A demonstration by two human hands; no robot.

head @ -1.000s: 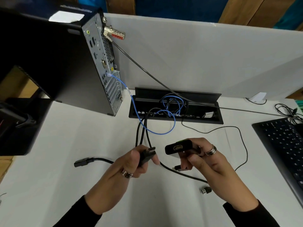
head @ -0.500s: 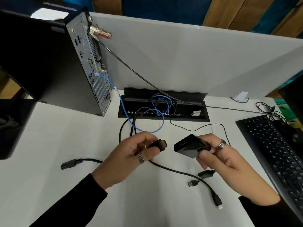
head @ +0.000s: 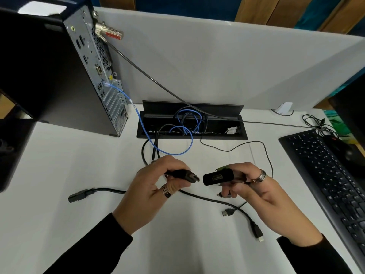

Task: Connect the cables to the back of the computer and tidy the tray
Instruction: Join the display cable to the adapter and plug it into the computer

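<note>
We are mating plug to adapter, ahead of anything reaching the computer [head: 92,72], which stands well up and left of our grip. Our left hand [head: 150,192] pinches the cable plug [head: 188,176], tip pointing right. Just beyond that tip, not touching, our right hand [head: 256,186] grips the adapter [head: 218,177], socket facing the plug. Next, we judge, we level the two and push straight in.

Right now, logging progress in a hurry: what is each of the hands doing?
Left hand: grips the black cable plug.
Right hand: holds the black adapter, port facing the plug; the two are apart.
</note>
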